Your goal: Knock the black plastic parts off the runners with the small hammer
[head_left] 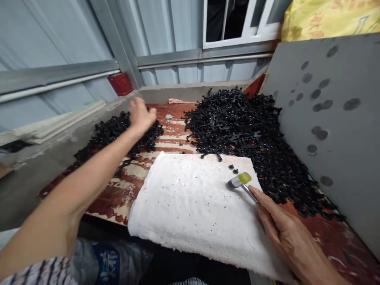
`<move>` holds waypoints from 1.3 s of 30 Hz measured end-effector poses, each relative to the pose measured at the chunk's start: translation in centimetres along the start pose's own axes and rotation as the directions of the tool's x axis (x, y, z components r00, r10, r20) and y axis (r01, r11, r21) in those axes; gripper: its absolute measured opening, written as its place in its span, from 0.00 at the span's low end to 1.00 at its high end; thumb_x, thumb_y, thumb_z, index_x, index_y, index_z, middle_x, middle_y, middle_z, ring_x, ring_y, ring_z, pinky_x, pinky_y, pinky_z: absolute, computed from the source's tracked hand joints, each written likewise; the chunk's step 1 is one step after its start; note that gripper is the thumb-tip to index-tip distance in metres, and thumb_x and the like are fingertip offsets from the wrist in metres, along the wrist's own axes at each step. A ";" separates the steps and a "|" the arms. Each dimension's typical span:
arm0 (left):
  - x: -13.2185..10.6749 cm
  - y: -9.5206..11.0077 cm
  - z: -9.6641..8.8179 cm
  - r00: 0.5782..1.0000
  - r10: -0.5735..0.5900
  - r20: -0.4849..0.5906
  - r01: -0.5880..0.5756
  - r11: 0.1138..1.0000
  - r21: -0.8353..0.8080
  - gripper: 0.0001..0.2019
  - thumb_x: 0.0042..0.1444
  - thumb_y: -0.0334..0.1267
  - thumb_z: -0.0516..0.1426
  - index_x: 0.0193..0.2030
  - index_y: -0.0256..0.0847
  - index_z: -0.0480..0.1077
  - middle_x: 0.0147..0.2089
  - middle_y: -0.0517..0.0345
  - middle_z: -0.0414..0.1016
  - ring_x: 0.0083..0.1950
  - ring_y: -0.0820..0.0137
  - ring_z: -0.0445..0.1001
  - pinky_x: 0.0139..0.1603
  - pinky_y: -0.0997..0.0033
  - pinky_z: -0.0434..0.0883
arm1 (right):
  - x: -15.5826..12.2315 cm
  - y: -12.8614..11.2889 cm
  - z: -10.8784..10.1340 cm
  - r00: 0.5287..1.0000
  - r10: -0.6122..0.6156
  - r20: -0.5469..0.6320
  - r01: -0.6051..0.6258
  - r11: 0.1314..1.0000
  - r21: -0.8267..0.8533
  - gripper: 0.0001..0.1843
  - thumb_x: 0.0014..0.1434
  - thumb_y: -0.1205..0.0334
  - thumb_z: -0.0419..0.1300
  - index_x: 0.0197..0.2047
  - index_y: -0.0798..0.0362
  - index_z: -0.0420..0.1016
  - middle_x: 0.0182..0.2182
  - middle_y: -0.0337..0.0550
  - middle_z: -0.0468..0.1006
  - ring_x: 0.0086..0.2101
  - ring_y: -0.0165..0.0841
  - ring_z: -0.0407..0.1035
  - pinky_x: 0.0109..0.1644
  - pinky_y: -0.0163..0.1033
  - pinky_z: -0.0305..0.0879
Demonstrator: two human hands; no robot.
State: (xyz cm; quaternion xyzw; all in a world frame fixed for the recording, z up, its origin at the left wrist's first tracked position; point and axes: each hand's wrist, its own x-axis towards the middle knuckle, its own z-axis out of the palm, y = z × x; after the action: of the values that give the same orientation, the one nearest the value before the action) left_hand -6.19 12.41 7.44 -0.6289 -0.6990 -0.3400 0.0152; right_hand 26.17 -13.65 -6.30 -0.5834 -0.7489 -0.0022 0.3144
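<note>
My right hand (pixel 289 231) is closed around the handle of a small mallet (pixel 238 180) with a yellow-green face and a dark face. Its head rests over the right part of a folded white cloth (pixel 190 213). Two small round black pieces (pixel 233 169) lie just beyond the mallet head, and a thin black strip (pixel 211 156) sits at the cloth's far edge. My left hand (pixel 141 114), slightly blurred, is stretched over the left pile of black parts (pixel 111 132). Its thumb stands apart from the fingers, and nothing shows in it.
A larger heap of black plastic parts (pixel 234 118) spreads along the right side, against a grey spotted panel (pixel 341 118). Beneath lies a worn red-brown board (pixel 133 178). A low concrete ledge (pixel 184 93), a red box (pixel 120 83) and a yellow bag (pixel 332 18) stand around it.
</note>
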 end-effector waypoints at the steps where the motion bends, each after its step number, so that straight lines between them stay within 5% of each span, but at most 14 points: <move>1: -0.9 0.1 1.2 0.994 0.067 0.088 -0.068 0.998 0.009 0.07 0.56 0.32 0.56 0.42 0.37 0.66 0.48 0.46 0.71 0.55 0.57 0.66 0.56 0.63 0.61 | 0.0 0.0 0.2 0.999 -0.035 -0.008 0.035 0.998 -0.050 0.22 0.65 0.65 0.49 0.60 0.54 0.69 0.39 0.51 0.84 0.34 0.39 0.80 0.30 0.37 0.77; 3: -2.8 0.7 3.9 0.868 0.260 0.423 -0.252 0.965 -0.076 0.02 0.52 0.31 0.57 0.33 0.40 0.69 0.39 0.52 0.73 0.45 0.63 0.71 0.46 0.70 0.63 | 0.1 0.1 0.6 0.997 -0.070 -0.024 0.066 0.986 -0.153 0.23 0.65 0.66 0.48 0.61 0.52 0.67 0.39 0.51 0.84 0.30 0.41 0.80 0.26 0.39 0.76; 7: -6.3 2.8 7.6 0.804 0.309 0.508 -0.281 0.950 -0.134 0.04 0.54 0.36 0.55 0.29 0.41 0.67 0.29 0.57 0.70 0.35 0.66 0.70 0.37 0.72 0.62 | -0.5 0.0 1.5 0.998 -0.045 -0.054 0.026 0.949 -0.315 0.27 0.63 0.69 0.45 0.64 0.50 0.64 0.35 0.48 0.83 0.21 0.40 0.76 0.19 0.41 0.73; 11: -9.3 5.3 8.9 0.747 0.353 0.563 -0.300 0.935 -0.187 0.10 0.56 0.45 0.55 0.32 0.41 0.67 0.31 0.56 0.72 0.37 0.64 0.71 0.38 0.69 0.64 | -1.0 -0.2 1.9 1.000 0.016 0.008 -0.012 0.925 -0.381 0.28 0.62 0.73 0.44 0.63 0.53 0.63 0.36 0.48 0.82 0.16 0.35 0.72 0.16 0.38 0.67; 15: -10.3 6.9 9.8 0.753 0.221 0.620 0.015 0.936 -0.352 0.11 0.47 0.37 0.64 0.31 0.42 0.64 0.32 0.57 0.71 0.40 0.64 0.71 0.39 0.69 0.65 | -0.8 -0.6 1.9 1.000 -0.022 -0.014 0.014 0.898 -0.440 0.28 0.59 0.76 0.44 0.61 0.56 0.65 0.34 0.49 0.82 0.13 0.34 0.69 0.12 0.37 0.61; 17: -9.8 7.3 9.9 0.718 0.145 0.681 0.198 0.895 -0.400 0.09 0.50 0.34 0.62 0.28 0.41 0.62 0.30 0.58 0.71 0.35 0.68 0.72 0.34 0.71 0.66 | -0.6 -0.8 1.9 0.999 -0.024 -0.025 0.010 0.894 -0.448 0.28 0.59 0.76 0.44 0.61 0.58 0.65 0.35 0.51 0.82 0.12 0.34 0.68 0.11 0.37 0.59; 22: -8.5 7.7 8.2 0.626 0.146 0.766 0.414 0.770 -0.485 0.06 0.58 0.31 0.55 0.30 0.39 0.62 0.29 0.60 0.73 0.24 0.78 0.69 0.25 0.77 0.65 | -0.3 -1.3 1.5 0.999 0.048 -0.020 -0.052 0.940 -0.338 0.28 0.58 0.74 0.43 0.59 0.59 0.69 0.34 0.53 0.82 0.14 0.36 0.69 0.12 0.38 0.59; 26: -9.7 7.0 6.6 0.692 0.260 0.674 0.409 0.628 -0.662 0.05 0.52 0.25 0.57 0.31 0.38 0.65 0.25 0.62 0.72 0.23 0.78 0.68 0.21 0.81 0.64 | 0.2 -1.1 0.5 0.975 0.220 0.025 -0.220 0.975 0.018 0.23 0.61 0.62 0.46 0.54 0.57 0.73 0.31 0.51 0.81 0.22 0.39 0.74 0.22 0.40 0.68; 29: -11.9 6.8 5.6 0.724 0.402 0.561 0.262 0.592 -0.762 0.07 0.47 0.24 0.58 0.30 0.37 0.66 0.22 0.66 0.68 0.23 0.79 0.67 0.22 0.80 0.67 | 1.1 -1.1 -0.7 0.890 0.438 0.129 -0.449 0.791 0.416 0.19 0.61 0.49 0.52 0.43 0.54 0.74 0.21 0.40 0.71 0.20 0.33 0.67 0.22 0.36 0.66; 32: -14.5 7.1 4.7 0.676 0.486 0.554 0.254 0.552 -0.794 0.07 0.44 0.26 0.60 0.30 0.38 0.65 0.24 0.66 0.68 0.24 0.79 0.68 0.24 0.79 0.70 | 2.3 -1.9 -1.7 0.730 0.606 0.316 -0.617 0.385 0.686 0.21 0.54 0.40 0.60 0.35 0.52 0.69 0.22 0.35 0.67 0.15 0.22 0.52 0.13 0.30 0.51; 34: -16.1 7.5 4.0 0.636 0.521 0.569 0.287 0.525 -0.801 0.08 0.43 0.28 0.60 0.30 0.38 0.65 0.26 0.66 0.68 0.25 0.79 0.69 0.24 0.78 0.71 | 3.3 -2.6 -2.1 0.652 0.648 0.394 -0.625 0.164 0.763 0.25 0.47 0.40 0.67 0.34 0.52 0.67 0.27 0.36 0.71 0.15 0.19 0.49 0.12 0.27 0.47; 36: -17.3 7.8 3.6 0.595 0.538 0.597 0.319 0.524 -0.790 0.08 0.43 0.29 0.60 0.30 0.38 0.65 0.26 0.66 0.68 0.25 0.79 0.68 0.25 0.78 0.71 | 4.0 -3.1 -2.2 0.618 0.658 0.431 -0.597 0.036 0.802 0.27 0.42 0.41 0.70 0.33 0.53 0.66 0.30 0.38 0.73 0.16 0.18 0.51 0.12 0.26 0.47; 39: -18.2 8.1 3.3 0.500 0.559 0.661 0.364 0.557 -0.746 0.07 0.44 0.29 0.60 0.30 0.38 0.65 0.24 0.66 0.68 0.24 0.79 0.68 0.25 0.79 0.69 | 4.3 -3.4 -2.0 0.621 0.655 0.431 -0.541 -0.039 0.840 0.27 0.38 0.46 0.74 0.30 0.53 0.65 0.26 0.33 0.69 0.16 0.18 0.53 0.11 0.25 0.47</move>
State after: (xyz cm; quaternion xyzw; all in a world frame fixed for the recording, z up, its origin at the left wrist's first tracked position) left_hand 6.16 -1.96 0.44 -0.6813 -0.3175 -0.2613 -0.6055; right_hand 23.61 -11.73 -1.40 -0.5459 -0.2514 0.5376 0.5915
